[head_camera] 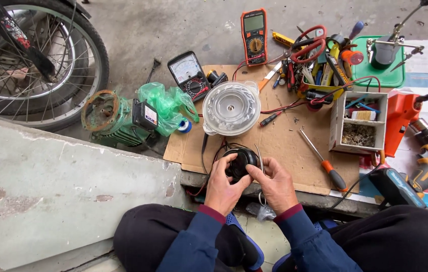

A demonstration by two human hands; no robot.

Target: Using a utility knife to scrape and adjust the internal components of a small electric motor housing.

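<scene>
Hands meet over a small black round motor part (241, 162) in the head view, at the near edge of a cardboard sheet (284, 143) laid on the floor. The left hand (224, 189) wraps its fingers over the part's left side; the right hand (277, 184) closes on its right side, thumb across the top. Both grips are pressed around the part, so it is cradled between the two palms. A thin metal strip, perhaps tweezers, stands up just inside the right grip, though which fingers pinch it is hard to tell.

The part looks compact, rigid and rather dense for its size, probably with smooth moulded sides; black wires (206, 151) trail from it on the left-grip side and would snag or pull if tugged. Holding it by the rim, away from the leads, seems safest.

Just beyond the grips lies a clear round plastic lid (231, 108). To the right of the right grip rests an orange-handled screwdriver (325, 161). Past the lid sits an analogue meter (189, 75).
</scene>
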